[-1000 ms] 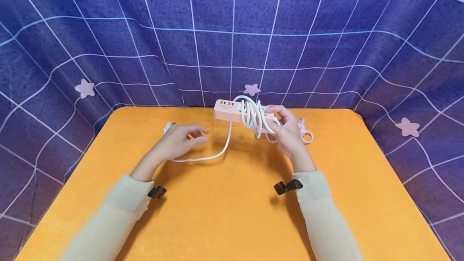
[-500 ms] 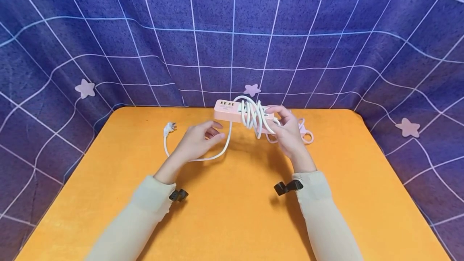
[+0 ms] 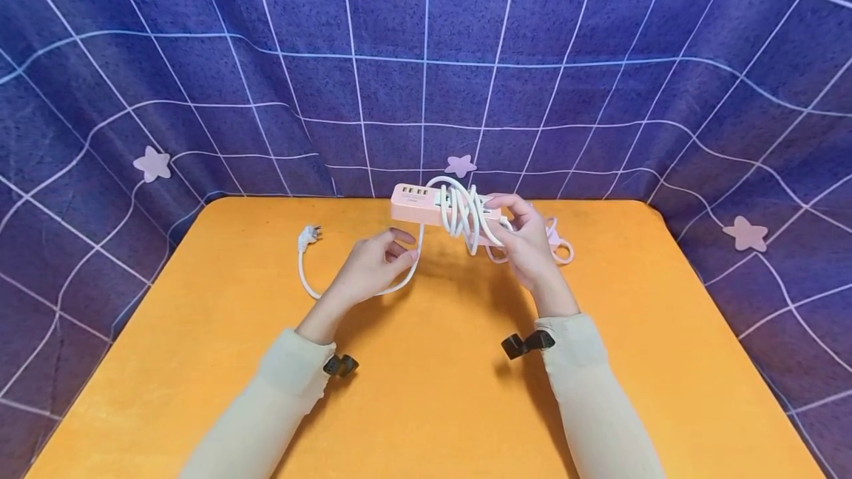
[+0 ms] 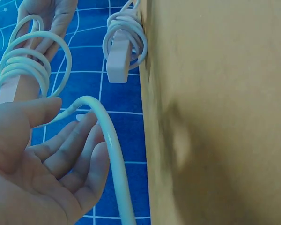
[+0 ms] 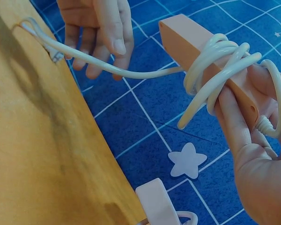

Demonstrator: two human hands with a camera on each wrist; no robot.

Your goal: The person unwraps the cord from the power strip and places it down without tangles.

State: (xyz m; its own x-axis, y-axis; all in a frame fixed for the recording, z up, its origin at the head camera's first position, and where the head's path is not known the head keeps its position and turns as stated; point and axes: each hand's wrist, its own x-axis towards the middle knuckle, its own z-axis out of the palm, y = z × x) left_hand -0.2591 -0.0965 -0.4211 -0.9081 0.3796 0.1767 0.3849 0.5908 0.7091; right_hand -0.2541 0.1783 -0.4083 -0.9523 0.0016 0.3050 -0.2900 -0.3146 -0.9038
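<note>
My right hand point(image 3: 530, 253) grips one end of a pink power strip point(image 3: 414, 207), holding it above the table. Several turns of its white cord point(image 5: 220, 58) are wound round the strip. A loose length of that cord runs down past my left hand point(image 3: 370, 270) to a white plug point(image 3: 309, 236) lying on the table. In the left wrist view the left fingers point(image 4: 79, 150) lie loosely bent behind the cord, touching or close to it, while the thumb stands apart. USB ports show on the strip's top at its left end.
A second, paler power strip point(image 4: 118, 65) with its own wound cord lies on the orange table point(image 3: 426, 390), partly behind the right hand in the head view. A blue gridded curtain point(image 3: 399, 94) with star shapes surrounds the table's back and sides.
My left hand has moved right, from beside the plug to the hanging length of cord, uncovering the plug. The right hand and the power strip have stayed in place.
</note>
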